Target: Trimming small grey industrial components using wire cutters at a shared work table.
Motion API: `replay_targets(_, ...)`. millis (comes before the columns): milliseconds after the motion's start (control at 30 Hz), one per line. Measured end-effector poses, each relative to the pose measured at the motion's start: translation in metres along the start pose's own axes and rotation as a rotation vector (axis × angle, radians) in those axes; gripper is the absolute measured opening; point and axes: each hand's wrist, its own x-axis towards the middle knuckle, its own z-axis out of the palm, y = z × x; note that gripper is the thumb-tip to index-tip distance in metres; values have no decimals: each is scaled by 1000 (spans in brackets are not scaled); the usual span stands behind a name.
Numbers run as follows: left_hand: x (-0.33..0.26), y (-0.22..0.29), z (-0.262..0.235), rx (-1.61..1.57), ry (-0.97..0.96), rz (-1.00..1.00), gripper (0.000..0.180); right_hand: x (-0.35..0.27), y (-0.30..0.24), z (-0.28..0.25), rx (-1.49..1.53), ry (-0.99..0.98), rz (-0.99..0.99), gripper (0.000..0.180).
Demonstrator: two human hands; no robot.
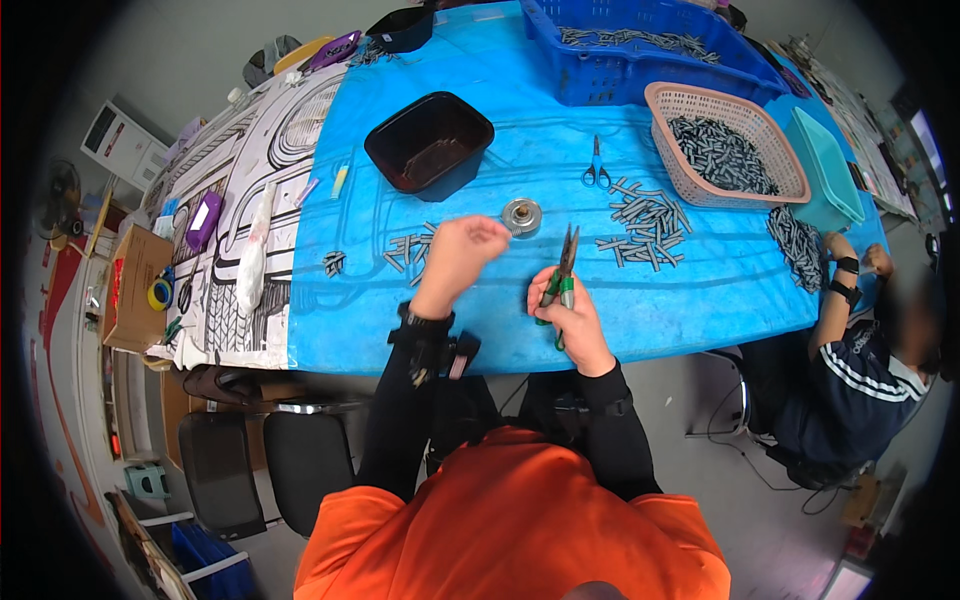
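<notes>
Right hand (568, 318) clamped on green-handled pliers (562, 275), tips up, above the blue worktop (480, 330); left hand (458, 255) blurred over a small scatter of grey rod pieces (408, 248), fingers curled together, whether they pinch a piece I cannot tell; metal spool (521, 215) just beyond.

Progress, as judged: early to middling; loose pile of grey rods (645, 225) lies unsorted right of the pliers, another heap (797, 243) near a co-worker's hand (835, 245).

Containers: black tub (430, 143) looks nearly empty; pink basket (790, 165) about half full of dark grey pieces; blue crate (640, 75) holds a thin layer of rods; teal bin (830, 165), contents hidden; blue-handled scissors (596, 170) idle.
</notes>
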Motion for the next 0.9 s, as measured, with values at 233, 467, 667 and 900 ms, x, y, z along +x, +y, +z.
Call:
replay_targets(233,-40,32,-8,-389,-156,-118,4,-6,-19,13,-240,-160,144,29)
replay_targets(467,-43,31,-13,-430,-213,-131,5,-7,-14,12,-290,-254,167,28)
replay_targets(667,-45,31,-10,-499,-212,-127,4,-11,-24,22,-259,-211,178,19)
replay_targets(900,-48,33,-15,-488,-244,-120,4,-13,-16,13,-167,-181,289,17)
